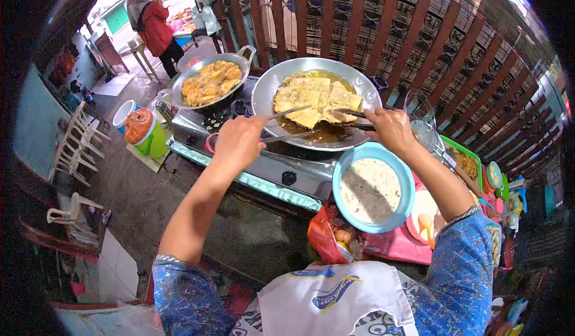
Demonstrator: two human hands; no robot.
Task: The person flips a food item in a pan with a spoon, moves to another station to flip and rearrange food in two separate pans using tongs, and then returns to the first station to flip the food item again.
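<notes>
My left hand point(238, 139) is closed round what look like metal tongs point(290, 137), their two arms spread apart over the near left of the wide metal wok point(263, 90). A red loop shows beside that hand. From the right, my right hand point(390, 131) grips dark tongs point(347, 113), whose tips reach the food. Flat, square yellow fried pieces point(311, 93) lie close together in the wok's oil. Under my right forearm stands a light blue basin point(339, 186) of pale batter with small bits in it.
A second wok point(244, 66) of golden fried pieces sits on the stove point(239, 171) at left. Wooden slats point(329, 18) rise behind. Near me are a red bag point(323, 234) with eggs and a green tray point(473, 156). A person in red point(157, 27) stands far left.
</notes>
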